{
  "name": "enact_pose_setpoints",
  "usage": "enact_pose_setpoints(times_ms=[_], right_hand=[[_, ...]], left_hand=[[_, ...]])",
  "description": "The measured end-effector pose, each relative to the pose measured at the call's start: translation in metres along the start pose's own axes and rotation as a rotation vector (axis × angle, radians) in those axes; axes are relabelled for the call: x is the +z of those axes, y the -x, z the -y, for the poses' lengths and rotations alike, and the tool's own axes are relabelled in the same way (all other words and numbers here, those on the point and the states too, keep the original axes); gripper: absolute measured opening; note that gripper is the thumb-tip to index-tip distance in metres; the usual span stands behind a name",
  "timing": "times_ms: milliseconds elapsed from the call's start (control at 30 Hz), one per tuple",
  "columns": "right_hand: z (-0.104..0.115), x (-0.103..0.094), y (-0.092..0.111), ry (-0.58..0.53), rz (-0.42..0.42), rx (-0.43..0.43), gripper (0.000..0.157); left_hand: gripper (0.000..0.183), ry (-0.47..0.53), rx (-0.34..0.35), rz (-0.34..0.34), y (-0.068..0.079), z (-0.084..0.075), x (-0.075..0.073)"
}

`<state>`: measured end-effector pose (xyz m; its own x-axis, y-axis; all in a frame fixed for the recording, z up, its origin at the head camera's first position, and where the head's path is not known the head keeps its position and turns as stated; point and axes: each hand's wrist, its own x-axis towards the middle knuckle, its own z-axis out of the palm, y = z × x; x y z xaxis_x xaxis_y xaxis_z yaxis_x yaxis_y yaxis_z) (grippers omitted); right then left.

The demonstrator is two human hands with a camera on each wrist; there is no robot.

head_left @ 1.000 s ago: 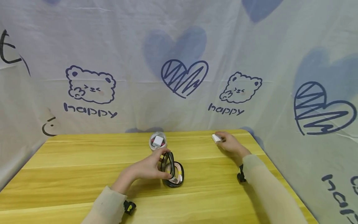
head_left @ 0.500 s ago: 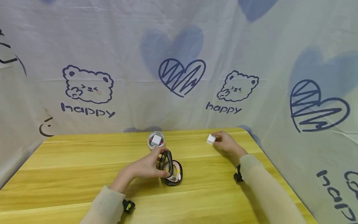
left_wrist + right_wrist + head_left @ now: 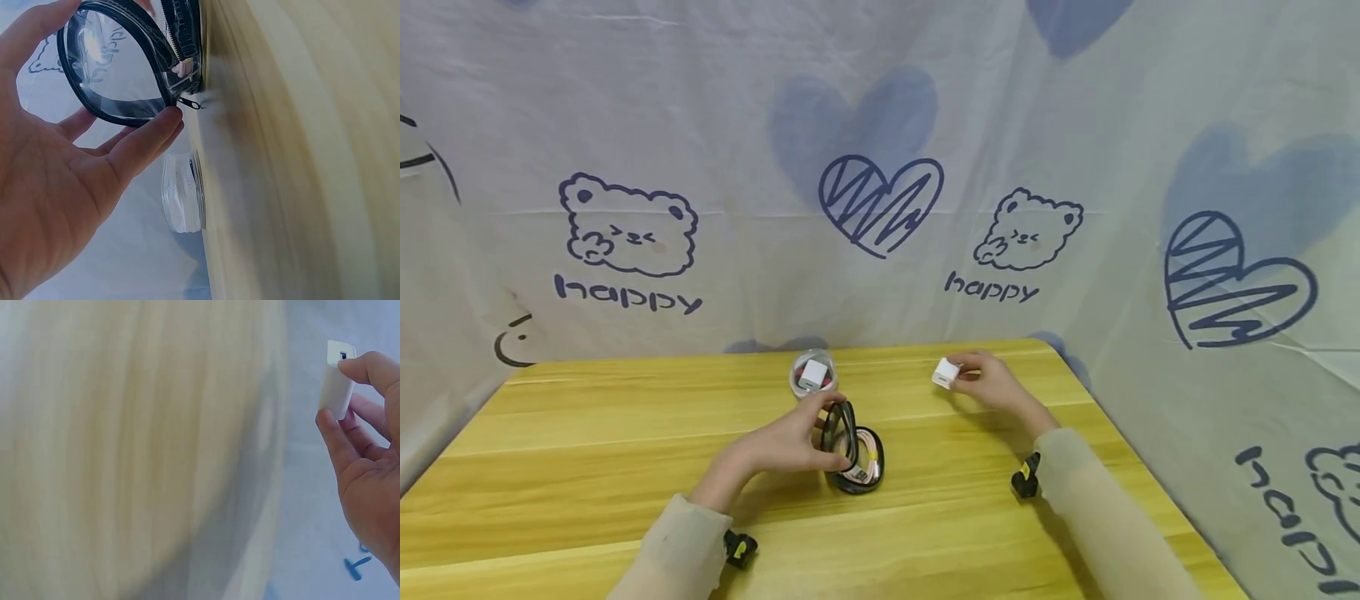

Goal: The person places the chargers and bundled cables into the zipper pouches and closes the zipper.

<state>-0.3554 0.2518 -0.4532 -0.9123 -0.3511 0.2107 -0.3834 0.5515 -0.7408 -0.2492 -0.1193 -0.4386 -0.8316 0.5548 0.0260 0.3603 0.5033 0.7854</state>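
In the head view my left hand (image 3: 778,442) pinches the raised clear lid of a round zippered case (image 3: 881,471) with black trim. A pale pink coiled cable (image 3: 871,454) lies inside it. The left wrist view shows the clear lid (image 3: 119,69) between thumb and fingers, with a zipper pull (image 3: 189,103) beside the fingertips. To the right, my right hand (image 3: 997,392) holds a white charger plug (image 3: 945,373) above the table's far part. A small port shows on the charger's end in the right wrist view, where thumb and fingers (image 3: 359,367) grip it.
Just behind the open case, a second round clear container (image 3: 795,385) stands near the table's far edge, with a white charger block (image 3: 812,375) and something red in or on it. The yellow wood-grain table (image 3: 962,533) ends at a printed white cloth (image 3: 760,275).
My right hand has carried the charger plug leftward, and it now appears lifted off the table. The left hand keeps the lid raised. The whole head view has shifted slightly.
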Motion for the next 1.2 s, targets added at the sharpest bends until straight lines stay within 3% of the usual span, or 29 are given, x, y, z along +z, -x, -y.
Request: enact_pose_setpoints(times_ms=[267, 567, 933, 1200], right_hand=[[0.037, 0.016, 0.01, -0.064, -0.024, -0.062, 0.043], [0.07, 0.042, 0.022, -0.095, 0.044, -0.19, 0.045], [0.093, 0.076, 0.03, -0.183, 0.271, -0.221, 0.043], [0.102, 0.089, 0.031, -0.122, 0.397, -0.2, 0.041]], left_hand=[[0.094, 0.027, 0.016, 0.005, -0.001, 0.003, 0.0], [0.097, 0.055, 0.002, 0.011, -0.002, 0.006, -0.001], [0.096, 0.077, -0.005, 0.007, -0.001, 0.004, -0.002], [0.096, 0.088, -0.009, 0.017, -0.001, 0.004, -0.002]])
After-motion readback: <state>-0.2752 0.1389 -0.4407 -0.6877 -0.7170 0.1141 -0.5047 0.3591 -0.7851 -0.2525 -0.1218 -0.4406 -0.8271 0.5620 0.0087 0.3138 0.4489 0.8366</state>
